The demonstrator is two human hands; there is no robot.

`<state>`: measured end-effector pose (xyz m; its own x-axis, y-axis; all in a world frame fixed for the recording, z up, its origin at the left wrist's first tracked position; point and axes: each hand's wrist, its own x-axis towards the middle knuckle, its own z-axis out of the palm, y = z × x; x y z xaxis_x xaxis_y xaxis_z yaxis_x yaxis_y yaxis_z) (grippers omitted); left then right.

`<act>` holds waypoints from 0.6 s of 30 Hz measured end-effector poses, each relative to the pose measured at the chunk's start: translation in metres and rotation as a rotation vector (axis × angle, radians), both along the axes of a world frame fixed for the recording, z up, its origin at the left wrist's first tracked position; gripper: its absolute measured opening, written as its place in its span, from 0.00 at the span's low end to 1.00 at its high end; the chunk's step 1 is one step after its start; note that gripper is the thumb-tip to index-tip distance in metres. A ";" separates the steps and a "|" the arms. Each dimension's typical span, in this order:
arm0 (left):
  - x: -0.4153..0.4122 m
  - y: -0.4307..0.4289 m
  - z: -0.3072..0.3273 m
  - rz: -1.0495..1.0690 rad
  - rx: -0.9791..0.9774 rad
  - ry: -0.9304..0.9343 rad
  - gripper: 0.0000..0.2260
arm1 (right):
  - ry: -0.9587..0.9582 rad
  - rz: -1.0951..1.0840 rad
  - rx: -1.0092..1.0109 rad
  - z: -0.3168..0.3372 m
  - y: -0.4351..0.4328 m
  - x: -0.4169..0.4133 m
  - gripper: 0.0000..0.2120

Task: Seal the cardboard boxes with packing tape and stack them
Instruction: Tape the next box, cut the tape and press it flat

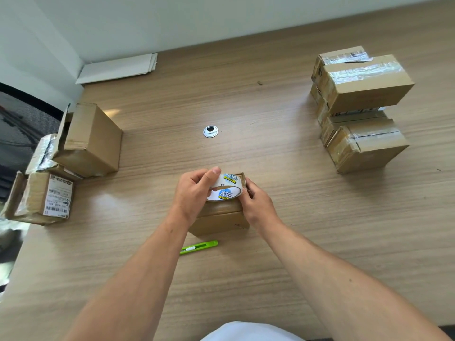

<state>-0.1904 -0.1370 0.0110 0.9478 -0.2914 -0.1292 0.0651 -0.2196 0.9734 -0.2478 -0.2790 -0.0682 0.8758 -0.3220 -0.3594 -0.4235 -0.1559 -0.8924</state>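
Desk: Hands, ctr frame. What have yours got?

Caption: Your left hand (194, 190) grips the tape roll (225, 190) from the left, fingers curled round its rim, thumb up over the top edge. Your right hand (256, 205) pinches the roll's right edge, fingers curled. Can't tell whether it has the tape's loose end. Both forearms reach in from bottom of frame.

Desk: Roll's position vs. the box?

Caption: Roll is tilted on, or just above, the small box (219, 220), mid-table (295, 242), right in front of you. Your hands hide the contact. They also cover most of the box top, so can't tell if the flaps are taped.

Desk: Other boxes?

Caption: Far right of you is a stack of taped boxes (366, 82), shiny strips across the tops, top one skewed over those below. A low taped box (366, 148) stands against the stack's near side. On your left, at the table edge, are three boxes. The tall box (91, 141) has a flap standing open. The labelled box (41, 198), nearest you, shows a white shipping label and a loose flap. A third box (44, 153) is wedged between them.

Desk: Misc.?

Caption: Green utility knife (199, 247) lies flat just on your side of the small box, between your forearms. Round cable grommet (210, 131) is beyond the box, well apart. White flat sheets (118, 68) lie at the far left corner by the wall. Mesh chair (22, 124) is off the table's left edge.
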 end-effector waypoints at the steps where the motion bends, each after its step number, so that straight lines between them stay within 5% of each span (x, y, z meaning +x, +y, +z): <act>1: -0.001 0.000 -0.003 0.027 -0.046 0.043 0.26 | 0.005 -0.001 -0.002 0.001 0.000 0.000 0.30; 5: 0.000 0.001 -0.011 0.037 -0.105 0.124 0.38 | -0.012 0.012 -0.020 0.005 -0.002 -0.001 0.20; 18: 0.012 0.036 0.009 0.019 0.209 -0.145 0.29 | -0.026 0.065 -0.051 0.012 -0.007 -0.004 0.15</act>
